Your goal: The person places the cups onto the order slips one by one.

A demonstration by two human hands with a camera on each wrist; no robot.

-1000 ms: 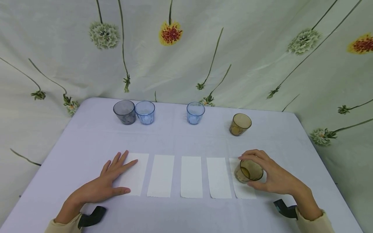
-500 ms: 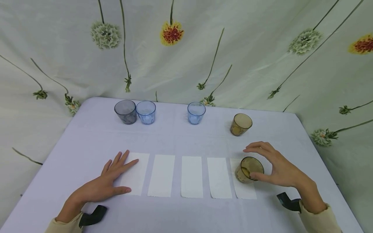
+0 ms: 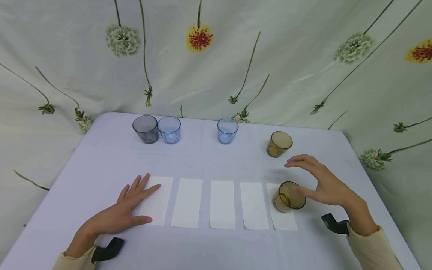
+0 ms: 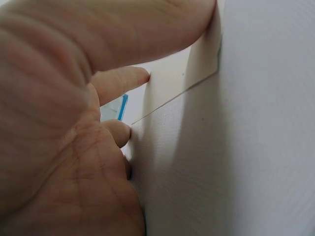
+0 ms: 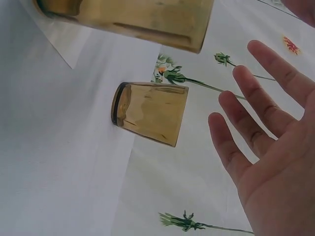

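Observation:
An amber glass [image 3: 282, 200] stands upright on the rightmost paper strip [image 3: 286, 223]. Above and just right of it is my right hand [image 3: 325, 183], fingers spread and holding nothing; its thumb overlaps the glass's rim in the head view. The right wrist view shows that same hand [image 5: 275, 142] apart from a second amber glass [image 5: 152, 113], which stands farther back on the table [image 3: 278, 145]. My left hand [image 3: 123, 210] rests with spread fingers on the leftmost paper strip [image 3: 160, 202] and the cloth beside it. In the left wrist view, the thumb [image 4: 142, 34] lies over the paper's edge.
Three more white paper strips lie in the row between, including the middle strip [image 3: 222, 204]. Along the back edge stand a grey glass [image 3: 146, 131], a blue glass [image 3: 169, 131] right beside it, and another blue glass [image 3: 227, 132]. A flowered cloth [image 3: 290, 67] hangs behind the table.
My right hand has let go of the amber glass on the rightmost strip and risen up and away from it. The glass stays in place; the left hand has not moved.

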